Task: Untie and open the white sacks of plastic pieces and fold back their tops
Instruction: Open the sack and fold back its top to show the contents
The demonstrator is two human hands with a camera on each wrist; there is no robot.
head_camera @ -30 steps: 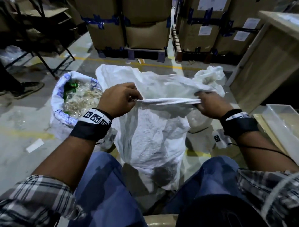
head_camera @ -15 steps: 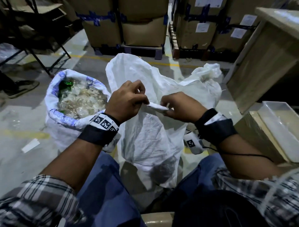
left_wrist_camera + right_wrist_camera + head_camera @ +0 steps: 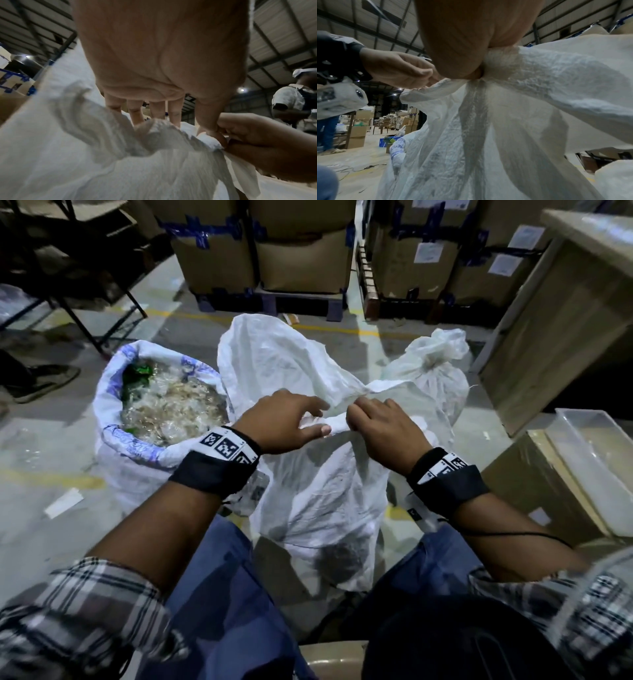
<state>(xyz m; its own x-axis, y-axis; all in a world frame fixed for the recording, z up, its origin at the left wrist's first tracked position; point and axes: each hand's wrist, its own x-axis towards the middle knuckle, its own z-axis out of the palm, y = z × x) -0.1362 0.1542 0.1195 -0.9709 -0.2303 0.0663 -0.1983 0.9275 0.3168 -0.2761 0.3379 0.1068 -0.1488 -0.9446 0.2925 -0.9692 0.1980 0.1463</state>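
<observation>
Head view: a thin, crinkled white sack (image 3: 318,491) of woven plastic stands on the concrete floor (image 3: 41,440) between the person's knees, its gathered top bunched into a short twisted band. The left hand (image 3: 284,422) pinches one end of that band between thumb and fingers; the right hand (image 3: 383,429) curls round the other end, the two hands nearly touching. To the left stands an opened sack (image 3: 137,446) with a blue-printed rim rolled back over clear plastic pieces (image 3: 171,409). Behind on the right sits a tied sack (image 3: 431,364).

Left wrist view: the fingers (image 3: 135,113) reach past the puckered fabric, thumb pressed at the knot.

Right wrist view: the palm closes round the textured twist, translucent folds hanging below.
</observation>
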